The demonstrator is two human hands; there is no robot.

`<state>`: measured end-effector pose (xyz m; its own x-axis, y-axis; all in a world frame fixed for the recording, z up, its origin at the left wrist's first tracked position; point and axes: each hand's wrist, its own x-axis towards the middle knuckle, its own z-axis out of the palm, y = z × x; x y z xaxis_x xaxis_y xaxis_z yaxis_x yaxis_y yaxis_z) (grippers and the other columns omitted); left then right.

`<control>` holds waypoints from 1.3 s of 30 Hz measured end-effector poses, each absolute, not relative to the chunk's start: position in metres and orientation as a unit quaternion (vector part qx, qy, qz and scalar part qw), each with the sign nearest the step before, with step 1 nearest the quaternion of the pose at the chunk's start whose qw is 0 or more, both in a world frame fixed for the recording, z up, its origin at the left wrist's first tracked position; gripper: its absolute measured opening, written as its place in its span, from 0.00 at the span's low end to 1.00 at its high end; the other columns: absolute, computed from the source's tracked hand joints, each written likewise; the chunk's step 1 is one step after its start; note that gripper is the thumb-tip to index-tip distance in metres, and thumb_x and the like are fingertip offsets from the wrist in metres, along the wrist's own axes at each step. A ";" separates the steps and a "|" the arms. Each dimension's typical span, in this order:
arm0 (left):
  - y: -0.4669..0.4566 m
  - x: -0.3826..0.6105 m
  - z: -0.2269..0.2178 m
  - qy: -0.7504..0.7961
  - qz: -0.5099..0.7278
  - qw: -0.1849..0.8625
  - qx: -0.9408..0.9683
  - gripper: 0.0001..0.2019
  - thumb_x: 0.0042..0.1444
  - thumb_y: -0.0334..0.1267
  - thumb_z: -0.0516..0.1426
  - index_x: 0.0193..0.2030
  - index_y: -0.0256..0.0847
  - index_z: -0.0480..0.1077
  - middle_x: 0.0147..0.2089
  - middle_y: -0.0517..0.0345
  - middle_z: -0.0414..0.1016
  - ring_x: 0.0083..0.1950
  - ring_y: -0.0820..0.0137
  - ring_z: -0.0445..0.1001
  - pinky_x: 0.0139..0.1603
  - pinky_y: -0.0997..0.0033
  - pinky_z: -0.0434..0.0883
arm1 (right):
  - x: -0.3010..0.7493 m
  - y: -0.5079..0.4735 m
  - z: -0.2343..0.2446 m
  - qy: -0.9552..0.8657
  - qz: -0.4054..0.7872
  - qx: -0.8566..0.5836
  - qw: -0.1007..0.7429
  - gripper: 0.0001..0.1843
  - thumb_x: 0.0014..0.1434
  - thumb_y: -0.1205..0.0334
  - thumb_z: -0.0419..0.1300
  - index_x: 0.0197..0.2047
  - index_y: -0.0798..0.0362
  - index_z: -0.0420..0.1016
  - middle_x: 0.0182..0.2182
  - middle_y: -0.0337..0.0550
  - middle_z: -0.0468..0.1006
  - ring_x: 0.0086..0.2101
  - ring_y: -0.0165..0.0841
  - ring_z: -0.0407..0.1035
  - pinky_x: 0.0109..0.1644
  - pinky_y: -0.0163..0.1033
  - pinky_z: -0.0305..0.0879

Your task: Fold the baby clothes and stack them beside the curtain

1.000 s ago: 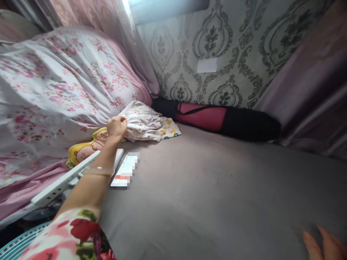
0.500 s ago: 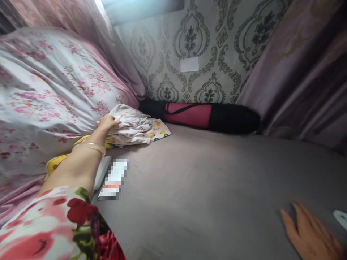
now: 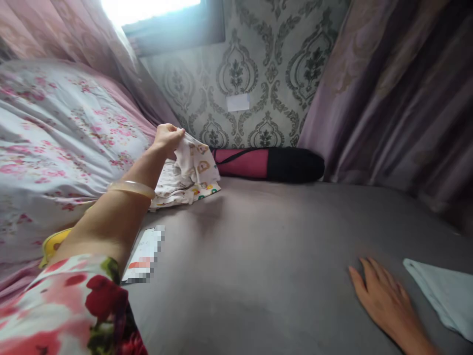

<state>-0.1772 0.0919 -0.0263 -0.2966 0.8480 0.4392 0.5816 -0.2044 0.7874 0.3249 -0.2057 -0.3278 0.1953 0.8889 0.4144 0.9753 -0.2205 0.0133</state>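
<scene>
My left hand point(image 3: 169, 137) pinches a white printed baby garment point(image 3: 201, 160) by its top edge. The cloth hangs from the fingers over a small pile of printed clothes point(image 3: 173, 180) on the grey bed sheet point(image 3: 258, 246). What kind of garment it is, I cannot tell. A pale bangle circles my left wrist. My right hand point(image 3: 386, 301) lies flat on the sheet at the lower right, fingers stretched out and holding nothing. Just right of it lies a folded pale green cloth point(image 3: 443, 296), partly cut off by the frame edge.
A partly blurred white phone-like item point(image 3: 142, 261) lies beside my left forearm. Something yellow point(image 3: 55, 241) shows behind the arm. Floral bedding point(image 3: 66, 133) rises on the left. A black and pink long bag point(image 3: 244, 163) lies along the wall, with curtains point(image 3: 388, 98) at the right.
My left hand has risen from the clothes pile with the printed garment in it. The view has turned right, showing more of the pale green cloth. My right hand stays flat.
</scene>
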 end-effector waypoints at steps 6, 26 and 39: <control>0.067 -0.096 -0.008 0.495 0.624 0.277 0.538 0.03 0.51 0.29 0.55 0.34 0.35 0.64 0.26 0.61 0.61 0.27 0.75 0.66 0.30 0.72 0.70 | 0.324 -0.206 -0.327 -0.604 -0.142 -0.773 0.134 0.35 0.63 0.48 0.38 0.54 0.66 0.70 0.55 0.65 0.70 0.55 0.54 0.64 0.57 0.59 0.60; -0.069 0.051 -0.047 0.317 0.591 0.450 0.590 0.25 0.46 0.27 0.51 0.54 0.33 0.65 0.30 0.59 0.64 0.33 0.71 0.72 0.36 0.68 0.72 | 0.101 -0.130 -0.172 -0.544 0.075 -0.602 0.580 0.14 0.56 0.49 0.60 0.39 0.48 0.66 0.37 0.44 0.74 0.38 0.39 0.70 0.43 0.45 0.68; -0.046 -0.008 -0.073 0.319 0.572 0.426 0.625 0.25 0.41 0.30 0.57 0.51 0.35 0.67 0.40 0.55 0.74 0.44 0.65 0.75 0.48 0.60 0.72 | 0.168 -0.099 -0.153 -0.505 0.212 -0.549 0.631 0.15 0.53 0.53 0.58 0.40 0.55 0.69 0.37 0.48 0.78 0.34 0.35 0.72 0.39 0.40 0.67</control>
